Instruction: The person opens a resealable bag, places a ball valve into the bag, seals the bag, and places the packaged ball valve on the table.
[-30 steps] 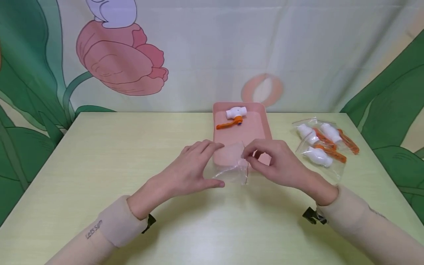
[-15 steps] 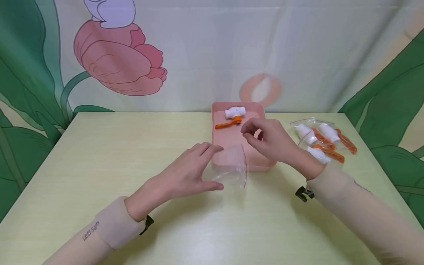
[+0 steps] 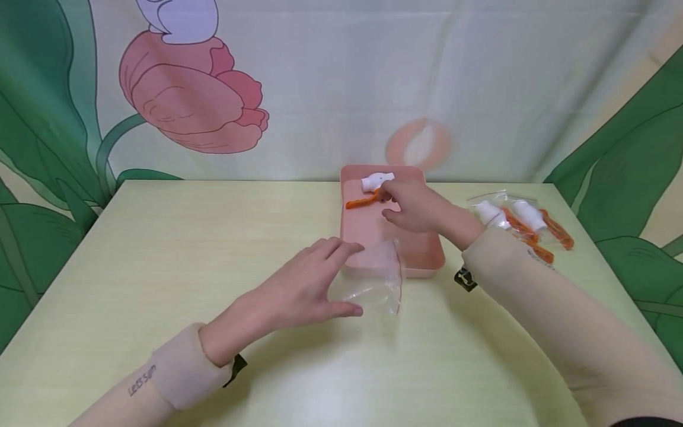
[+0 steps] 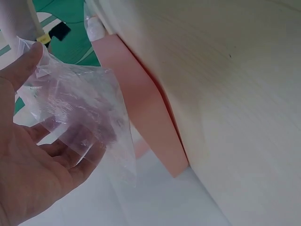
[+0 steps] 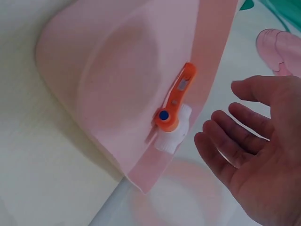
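My left hand [image 3: 299, 290] holds a clear zip bag [image 3: 376, 287] with a red line along its edge, thumb and fingers spread apart around it. In the left wrist view the bag [image 4: 80, 108] looks crinkled, and I see no valve in it. My right hand [image 3: 418, 207] is over the pink tray [image 3: 395, 240], fingers loosely bent and holding nothing. A white plastic ball valve [image 3: 376, 181] with an orange handle lies at the tray's far end, partly hidden by those fingers in the head view. The right wrist view shows the valve [image 5: 174, 134] apart from the hand.
Several bagged ball valves [image 3: 528, 214] lie on the table right of the tray, partly covered by my right sleeve [image 3: 512, 267]. A printed curtain [image 3: 320, 89] hangs behind the table's [image 3: 213, 237] far edge.
My right hand has let go of the bag and moved forward over the tray to the valve. The left hand stays nearly in place with the bag, slightly closer to me.
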Motion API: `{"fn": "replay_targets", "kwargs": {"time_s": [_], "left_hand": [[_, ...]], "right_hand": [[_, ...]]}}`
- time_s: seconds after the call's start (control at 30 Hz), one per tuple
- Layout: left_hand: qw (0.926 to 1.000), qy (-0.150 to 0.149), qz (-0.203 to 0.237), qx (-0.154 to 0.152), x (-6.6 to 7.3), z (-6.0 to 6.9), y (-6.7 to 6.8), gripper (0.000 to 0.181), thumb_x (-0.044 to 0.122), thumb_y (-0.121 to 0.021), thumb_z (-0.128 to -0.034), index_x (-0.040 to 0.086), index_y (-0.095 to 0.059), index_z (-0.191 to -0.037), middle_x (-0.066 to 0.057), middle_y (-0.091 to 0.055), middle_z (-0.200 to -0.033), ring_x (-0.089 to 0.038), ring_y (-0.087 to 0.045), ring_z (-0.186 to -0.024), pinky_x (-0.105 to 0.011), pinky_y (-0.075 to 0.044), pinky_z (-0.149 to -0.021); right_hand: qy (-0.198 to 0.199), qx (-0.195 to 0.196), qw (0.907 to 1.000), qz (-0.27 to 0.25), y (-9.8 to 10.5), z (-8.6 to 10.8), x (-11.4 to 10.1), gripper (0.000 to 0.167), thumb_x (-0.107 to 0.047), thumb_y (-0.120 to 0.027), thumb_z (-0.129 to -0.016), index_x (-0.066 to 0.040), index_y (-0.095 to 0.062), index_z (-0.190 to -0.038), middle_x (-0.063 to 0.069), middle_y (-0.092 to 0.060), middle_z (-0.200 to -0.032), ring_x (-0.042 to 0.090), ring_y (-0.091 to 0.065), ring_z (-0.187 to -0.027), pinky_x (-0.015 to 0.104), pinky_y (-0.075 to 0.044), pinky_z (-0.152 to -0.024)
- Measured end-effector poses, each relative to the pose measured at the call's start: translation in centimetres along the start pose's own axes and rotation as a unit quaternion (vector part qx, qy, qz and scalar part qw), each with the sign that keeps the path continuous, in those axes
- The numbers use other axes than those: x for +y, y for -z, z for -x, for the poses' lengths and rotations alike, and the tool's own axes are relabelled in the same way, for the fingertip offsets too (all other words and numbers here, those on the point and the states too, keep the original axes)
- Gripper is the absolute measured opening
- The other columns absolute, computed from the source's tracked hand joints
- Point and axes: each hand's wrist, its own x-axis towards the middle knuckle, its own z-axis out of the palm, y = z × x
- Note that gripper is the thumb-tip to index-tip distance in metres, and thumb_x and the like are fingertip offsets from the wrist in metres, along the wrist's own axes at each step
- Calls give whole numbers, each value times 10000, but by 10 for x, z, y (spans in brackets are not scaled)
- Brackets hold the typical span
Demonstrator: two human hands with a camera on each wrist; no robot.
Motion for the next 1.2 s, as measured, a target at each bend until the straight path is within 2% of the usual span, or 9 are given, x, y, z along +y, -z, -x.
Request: {"fn": "replay_targets", "kwargs": {"time_s": [0.33, 0.6, 0.7, 0.83, 1.03, 1.2], "left_hand": [[9999, 81, 36, -77, 6, 1, 0, 856, 476, -860, -820, 101, -465, -1481, -43, -543, -1354, -233, -533, -1234, -433, -435, -1062], [9999, 60, 68, -118, 9, 2, 1, 851, 482, -853, -827, 102, -461, -1480, -45, -538, -1367, -241, -527, -1253, -440, -433, -1067], [9999, 3, 49, -103, 10, 3, 1, 849, 483, -854, -825, 99, -463, -1474, -47, -540, -1365, -236, -532, -1243, -435, -439, -1059], [9999, -91, 14, -104, 10, 3, 0, 842, 486, -853, -826, 97, -465, -1464, -51, -546, -1354, -229, -544, -1214, -433, -449, -1044], [9998, -127, 46, -138, 11, 3, -1, 829, 479, -851, -829, 97, -467, -1457, -57, -556, -1334, -226, -553, -1194, -433, -453, -1037], [9998, -154, 19, -114, 12, 4, -1, 827, 480, -851, -829, 94, -470, -1453, -50, -562, -1321, -220, -556, -1184, -425, -455, -1033]], "right_hand": [[-783, -646, 9929, 614, -4, -32, 13, 444, -64, -629, -954, 87, -519, -1356, 229, -564, -1377, 345, -568, -1220, 460, -458, -1052], [-1119, -939, 9849, 928, -5, -44, 19, 544, -72, -659, -959, 50, -459, -1450, 185, -519, -1452, 328, -509, -1306, 453, -407, -1114], [-1193, -1082, 9818, 1012, -6, -46, 20, 634, -71, -644, -973, 20, -378, -1541, 173, -405, -1570, 321, -417, -1411, 442, -361, -1153], [-1133, -1286, 9784, 1158, -8, -47, 19, 741, -86, -637, -996, -25, -241, -1619, 169, -189, -1681, 328, -215, -1529, 442, -299, -1186], [-1096, -1485, 9754, 1203, -11, -49, 20, 700, -97, -615, -1010, -22, -265, -1612, 158, -206, -1676, 334, -254, -1512, 448, -308, -1182], [-1045, -1387, 9756, 1344, -12, -50, 21, 650, -92, -651, -976, -8, -371, -1557, 144, -337, -1614, 322, -357, -1453, 442, -322, -1177]]}}
